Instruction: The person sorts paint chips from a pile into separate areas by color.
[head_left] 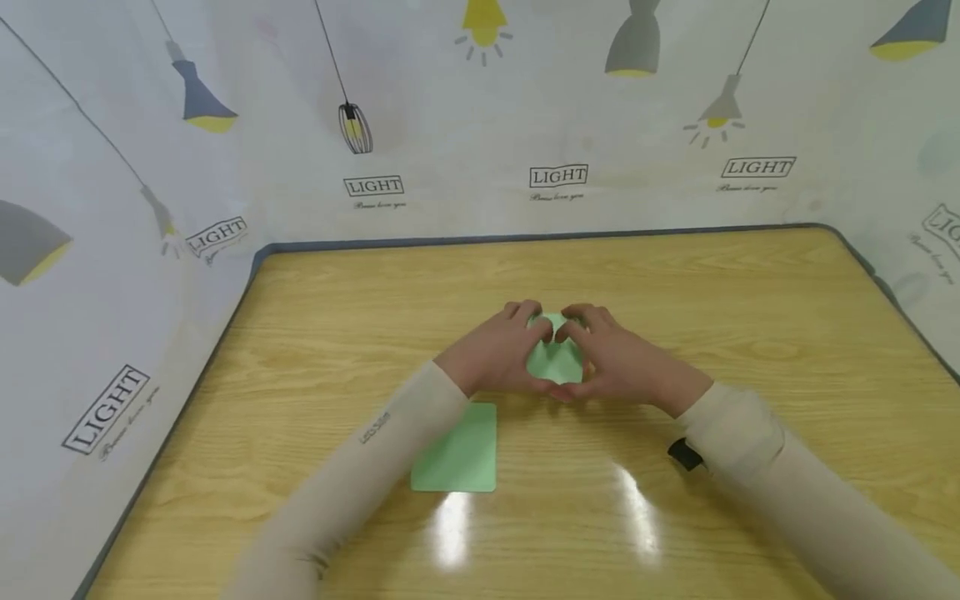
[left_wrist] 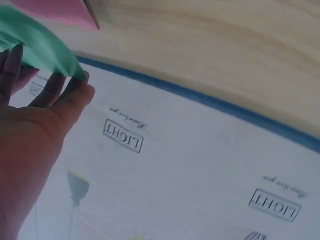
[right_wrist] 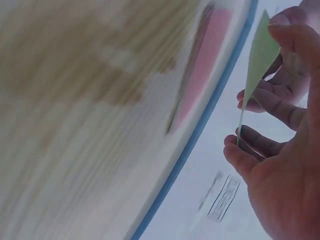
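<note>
A green sheet of paper [head_left: 557,363] is held off the table between both hands, bent or curved along its length. My left hand [head_left: 498,352] pinches its left side with thumb and fingertips. On the opposite side my right hand [head_left: 626,360] pinches it the same way, and the two thumbs meet at the near edge. In the left wrist view the green paper [left_wrist: 47,47] bows over the fingers of the left hand [left_wrist: 40,127]. The right wrist view shows the paper [right_wrist: 259,62] nearly edge-on beside the right hand [right_wrist: 282,175].
A flat green square [head_left: 468,454] lies on the wood-grain table [head_left: 570,517], partly under the left forearm. Both wrist views show a pink flat piece [right_wrist: 205,70] on the tabletop. A small black object [head_left: 685,454] shows by the right sleeve. White lamp-printed sheeting [head_left: 465,183] borders the table.
</note>
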